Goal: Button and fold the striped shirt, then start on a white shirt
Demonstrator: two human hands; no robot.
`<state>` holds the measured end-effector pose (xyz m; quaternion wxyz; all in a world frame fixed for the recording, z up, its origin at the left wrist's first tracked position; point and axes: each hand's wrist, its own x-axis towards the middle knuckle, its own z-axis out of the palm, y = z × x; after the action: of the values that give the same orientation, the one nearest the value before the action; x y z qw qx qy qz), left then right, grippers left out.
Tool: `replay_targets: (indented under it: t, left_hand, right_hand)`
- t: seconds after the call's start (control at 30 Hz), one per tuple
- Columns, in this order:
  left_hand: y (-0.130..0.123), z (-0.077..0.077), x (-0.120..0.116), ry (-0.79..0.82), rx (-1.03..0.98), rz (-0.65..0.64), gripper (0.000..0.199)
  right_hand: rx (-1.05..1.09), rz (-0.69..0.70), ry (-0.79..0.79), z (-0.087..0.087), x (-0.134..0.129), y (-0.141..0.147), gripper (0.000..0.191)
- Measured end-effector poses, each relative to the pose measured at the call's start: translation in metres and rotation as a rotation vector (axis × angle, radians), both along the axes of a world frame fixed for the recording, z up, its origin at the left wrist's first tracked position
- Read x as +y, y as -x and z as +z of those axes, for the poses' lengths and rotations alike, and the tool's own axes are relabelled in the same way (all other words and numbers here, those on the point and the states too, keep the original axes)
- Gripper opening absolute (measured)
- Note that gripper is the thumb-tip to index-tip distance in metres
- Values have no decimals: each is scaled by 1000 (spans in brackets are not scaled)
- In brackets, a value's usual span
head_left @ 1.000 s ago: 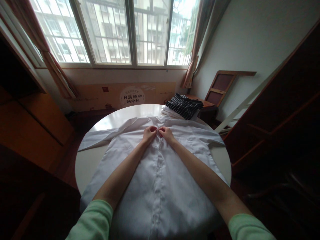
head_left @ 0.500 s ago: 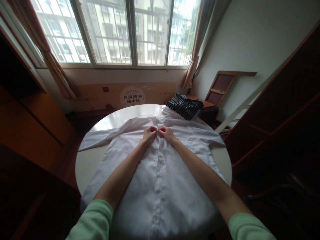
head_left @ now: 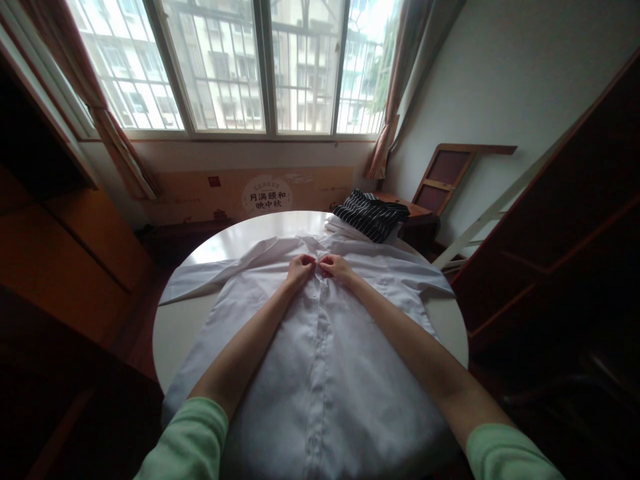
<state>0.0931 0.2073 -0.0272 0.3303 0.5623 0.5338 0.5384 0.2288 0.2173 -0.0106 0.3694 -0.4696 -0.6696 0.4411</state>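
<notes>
A white long-sleeved shirt (head_left: 270, 380) lies spread out front up, its collar toward the window and its hem toward me. Its button placket runs down the middle. Near the upper placket, just below the collar, my left hand (head_left: 302, 267) pinches the left edge of the fabric. My right hand (head_left: 336, 267) pinches the cloth right beside it, the fingertips of both hands almost touching. Any button between the fingers is too small to make out. The shirt's sleeves reach out to both sides over the round white table (head_left: 167, 340).
A folded black-and-white striped garment (head_left: 371, 215) rests on folded white cloth at the table's far right edge. Behind it stands a wooden chair (head_left: 443, 179). A long printed cardboard panel (head_left: 200, 193) leans below the window. Dark wooden furniture (head_left: 545, 267) stands at the right.
Both hands stay at the same spot on the placket, with only slight finger movement. The whole view has shifted a little.
</notes>
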Motion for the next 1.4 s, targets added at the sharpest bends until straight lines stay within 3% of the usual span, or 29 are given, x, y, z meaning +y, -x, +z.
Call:
replay_targets:
  t: [0.3,0.5,0.73,1.03,1.23,1.4]
  left_hand:
    - [3,-5,5,48,-169,-117,11]
    - [4,-4,6,66,-170,-162,11]
    - [-2,-4,7,-33,-22,-64,11]
    - [-7,10,-7,-39,288,93,17]
    - [-7,8,-8,-64,382,66,10]
    - [-10,3,-6,-104,467,56,10]
  right_hand:
    - [21,53,41,6,1,-3,4]
    - [8,77,37,4,4,-4,6]
    - [-65,34,-39,-3,7,-3,5]
    - [-168,-23,-198,-13,11,-3,6]
    - [-332,-79,-401,-13,7,-2,4]
    - [-403,-87,-408,-12,5,-1,6]
